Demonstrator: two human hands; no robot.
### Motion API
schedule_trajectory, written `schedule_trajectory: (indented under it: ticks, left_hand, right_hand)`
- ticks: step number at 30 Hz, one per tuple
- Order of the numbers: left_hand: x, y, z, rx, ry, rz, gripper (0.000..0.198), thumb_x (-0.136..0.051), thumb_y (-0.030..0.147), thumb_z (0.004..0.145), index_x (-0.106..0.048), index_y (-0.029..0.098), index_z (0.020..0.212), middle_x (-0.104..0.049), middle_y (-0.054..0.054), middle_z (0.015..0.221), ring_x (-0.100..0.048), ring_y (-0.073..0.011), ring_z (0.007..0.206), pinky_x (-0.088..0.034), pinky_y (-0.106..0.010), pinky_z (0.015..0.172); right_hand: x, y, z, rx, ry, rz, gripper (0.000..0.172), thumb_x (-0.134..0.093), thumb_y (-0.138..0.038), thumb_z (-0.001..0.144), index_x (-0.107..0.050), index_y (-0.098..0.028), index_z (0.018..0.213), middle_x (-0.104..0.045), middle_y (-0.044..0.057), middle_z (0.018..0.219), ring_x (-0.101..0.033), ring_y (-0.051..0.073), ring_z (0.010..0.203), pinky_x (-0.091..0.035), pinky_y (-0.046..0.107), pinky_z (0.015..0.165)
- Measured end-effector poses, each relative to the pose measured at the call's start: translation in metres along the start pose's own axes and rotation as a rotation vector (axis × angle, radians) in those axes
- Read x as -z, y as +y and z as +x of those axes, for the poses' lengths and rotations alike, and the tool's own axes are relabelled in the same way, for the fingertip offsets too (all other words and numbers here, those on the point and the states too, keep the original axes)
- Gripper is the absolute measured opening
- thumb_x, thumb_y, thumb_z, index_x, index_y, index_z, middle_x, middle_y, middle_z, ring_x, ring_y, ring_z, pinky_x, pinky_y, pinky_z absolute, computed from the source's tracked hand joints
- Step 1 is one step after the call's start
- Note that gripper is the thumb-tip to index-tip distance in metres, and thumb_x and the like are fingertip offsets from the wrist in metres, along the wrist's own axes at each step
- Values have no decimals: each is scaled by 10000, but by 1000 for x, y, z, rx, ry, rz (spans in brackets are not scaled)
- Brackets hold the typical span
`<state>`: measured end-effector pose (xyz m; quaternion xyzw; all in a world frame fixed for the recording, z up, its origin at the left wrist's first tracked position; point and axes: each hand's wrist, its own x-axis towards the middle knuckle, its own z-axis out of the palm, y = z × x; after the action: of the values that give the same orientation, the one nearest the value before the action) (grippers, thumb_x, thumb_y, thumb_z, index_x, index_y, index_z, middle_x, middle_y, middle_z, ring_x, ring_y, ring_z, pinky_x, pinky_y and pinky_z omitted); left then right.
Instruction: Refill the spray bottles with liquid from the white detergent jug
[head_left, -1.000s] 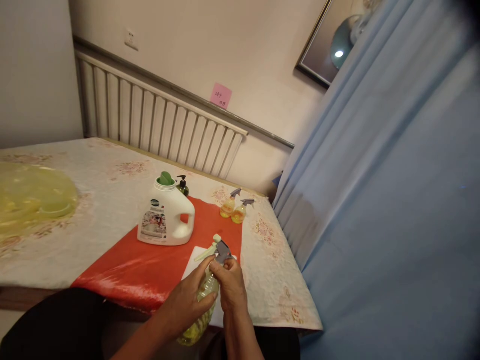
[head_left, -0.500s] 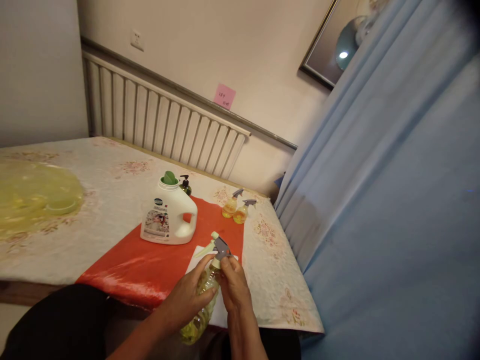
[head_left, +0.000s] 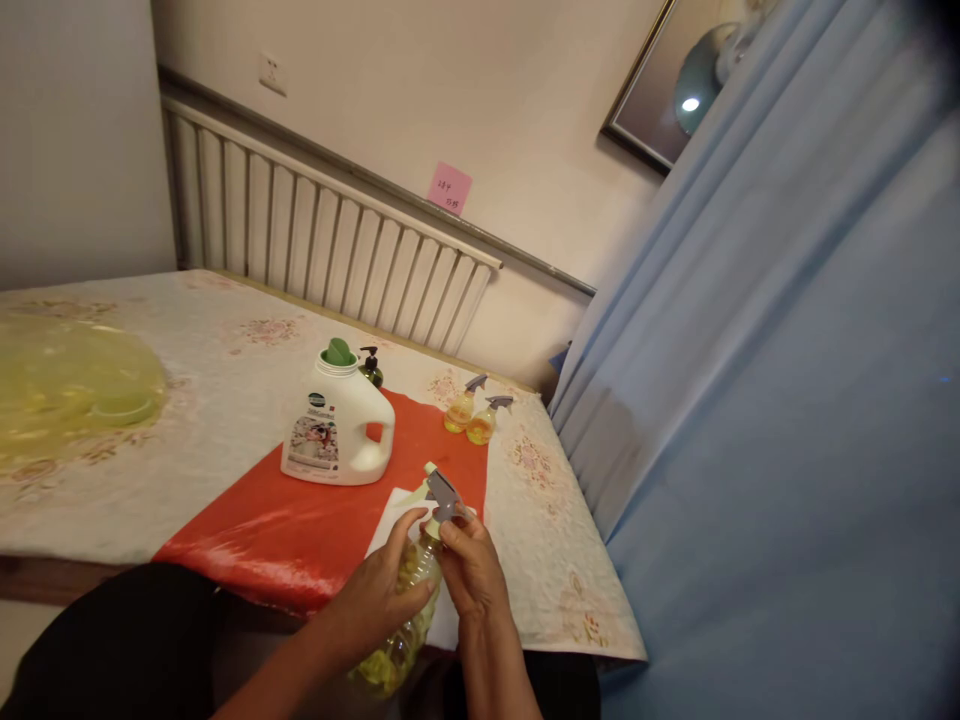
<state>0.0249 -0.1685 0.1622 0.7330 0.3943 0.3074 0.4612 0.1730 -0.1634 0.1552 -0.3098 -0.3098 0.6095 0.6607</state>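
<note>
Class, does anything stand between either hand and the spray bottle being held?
Nothing visible does: the left hand holds the spray bottle directly by its body, and the right hand touches its neck near the grey trigger head.

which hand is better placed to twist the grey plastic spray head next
Probably the right hand: it is at the grey plastic spray head, while the left hand holds the clear ribbed plastic bottle.

Looks like a home — radiator point(head_left: 326, 240), blue curtain point(head_left: 780, 400), flowered cloth point(head_left: 225, 400).
</note>
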Motion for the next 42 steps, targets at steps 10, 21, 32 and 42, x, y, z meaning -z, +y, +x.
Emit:
schedule_trajectory:
  ticks: [10,21,32,42]
  left_hand:
    - [-6,-1,1,-23,6,1,598,-502,236,802,-301,225,1365,-656,-56,1066,-637,-214,902,-460,-326,828]
    - [3,-4,3,-3,-11,26,574,-501,273,813,-333,240,1360,-656,-39,1029,-632,-219,895,-458,-325,827]
    - [1,0,0,14,3,21,609,-495,279,816,-304,209,1390,-654,-70,1105,-635,-231,971,-455,-351,885]
    - [-1,-5,2,-17,56,60,551,-484,274,814,-364,219,1349,-669,-77,1126,-654,-241,987,-465,-325,860]
  right_hand:
    - [-6,6,-2,92,228,-207,267,-826,-174,558,-609,-169,715,-579,-70,604,-496,82,547,-386,203,557]
    - [-2,4,-3,29,85,-179,235,-776,-360,725,-707,-151,809,-641,5,706,-549,127,643,-432,248,638]
    - [-4,5,-4,4,148,-94,258,-863,-250,557,-687,-149,717,-651,-19,629,-533,101,563,-409,224,594]
    - [-7,24,-3,142,447,-353,285,-852,-271,566,-627,-169,707,-580,-69,559,-497,96,521,-381,222,536]
